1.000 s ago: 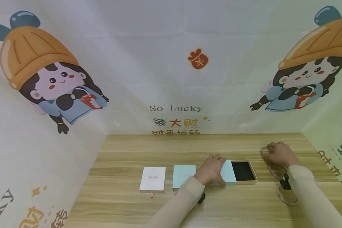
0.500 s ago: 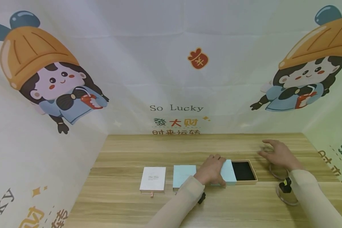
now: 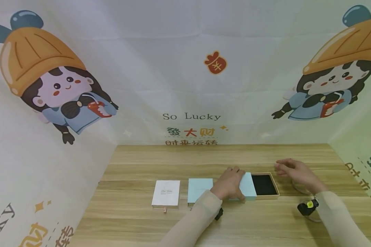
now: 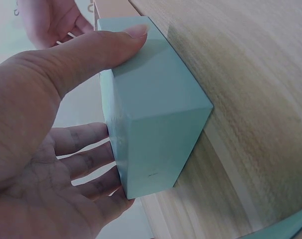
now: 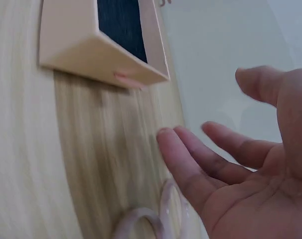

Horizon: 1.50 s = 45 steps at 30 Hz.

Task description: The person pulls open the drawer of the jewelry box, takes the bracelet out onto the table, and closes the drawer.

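Note:
In the head view my left hand (image 3: 228, 185) grips the light blue sleeve of a drawer box (image 3: 247, 187). In the left wrist view the thumb lies along one side of the box (image 4: 161, 79) and the other fingers bear on its far face. Its tray (image 3: 276, 193), lined in black, is slid partly out to the right. My right hand (image 3: 300, 175) hovers right of the tray. In the right wrist view its fingers (image 5: 186, 169) are extended and apart from the thumb, holding nothing. Pale bangles (image 5: 136, 219) lie below it; in the head view one bangle (image 3: 301, 188) is partly covered.
A white drawer box (image 3: 166, 193) with a pink ribbon tab stands at the left of the wooden table (image 3: 130, 212). Between it and my left hand is another light blue box (image 3: 199, 188), partly behind the forearm. A printed cloth backdrop (image 3: 142, 68) rises behind.
My right hand, its fingers at the rearmost bangle a second ago, has moved left towards the tray; that bangle is no longer visible in the head view. The left hand has stayed on the box.

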{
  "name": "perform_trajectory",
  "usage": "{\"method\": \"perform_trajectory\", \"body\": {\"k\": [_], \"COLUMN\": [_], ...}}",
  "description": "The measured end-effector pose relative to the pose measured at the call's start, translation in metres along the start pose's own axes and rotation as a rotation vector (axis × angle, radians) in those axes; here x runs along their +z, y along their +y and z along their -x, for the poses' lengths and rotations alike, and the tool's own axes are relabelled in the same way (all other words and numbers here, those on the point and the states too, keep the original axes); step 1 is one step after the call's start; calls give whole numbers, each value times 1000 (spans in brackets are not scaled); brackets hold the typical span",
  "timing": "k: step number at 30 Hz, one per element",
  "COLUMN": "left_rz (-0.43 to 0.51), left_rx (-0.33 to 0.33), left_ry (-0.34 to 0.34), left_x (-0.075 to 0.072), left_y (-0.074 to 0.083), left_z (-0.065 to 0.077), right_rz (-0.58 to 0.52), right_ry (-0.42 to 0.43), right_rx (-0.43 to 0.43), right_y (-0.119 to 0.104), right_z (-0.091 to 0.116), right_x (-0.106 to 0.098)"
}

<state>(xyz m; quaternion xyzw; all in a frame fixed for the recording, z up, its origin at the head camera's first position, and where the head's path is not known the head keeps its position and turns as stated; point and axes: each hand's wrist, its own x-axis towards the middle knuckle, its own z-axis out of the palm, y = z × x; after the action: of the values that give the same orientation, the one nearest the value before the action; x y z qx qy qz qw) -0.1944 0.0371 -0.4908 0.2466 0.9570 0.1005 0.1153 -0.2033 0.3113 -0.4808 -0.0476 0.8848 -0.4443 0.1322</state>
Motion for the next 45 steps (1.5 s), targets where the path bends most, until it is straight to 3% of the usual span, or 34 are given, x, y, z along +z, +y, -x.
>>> {"method": "perform_trajectory", "body": {"k": [4, 6, 12, 18, 45], "left_rz": [-3, -3, 10, 12, 29], "left_rx": [-1, -1, -10, -17, -14], "left_ry": [-2, -3, -11, -11, -7], "left_x": [0, -1, -2, -3, -3], "left_y": [0, 0, 0, 0, 1], "left_z": [0, 0, 2, 1, 3], "right_rz": [-146, -168, -58, -7, -60], "right_ry": [-75, -103, -121, -82, -26], "right_rx": [2, 17, 91, 81, 23], "right_y": [5, 7, 9, 8, 18], "right_z": [3, 5, 10, 16, 18], "right_x": [6, 9, 18, 23, 32]}}
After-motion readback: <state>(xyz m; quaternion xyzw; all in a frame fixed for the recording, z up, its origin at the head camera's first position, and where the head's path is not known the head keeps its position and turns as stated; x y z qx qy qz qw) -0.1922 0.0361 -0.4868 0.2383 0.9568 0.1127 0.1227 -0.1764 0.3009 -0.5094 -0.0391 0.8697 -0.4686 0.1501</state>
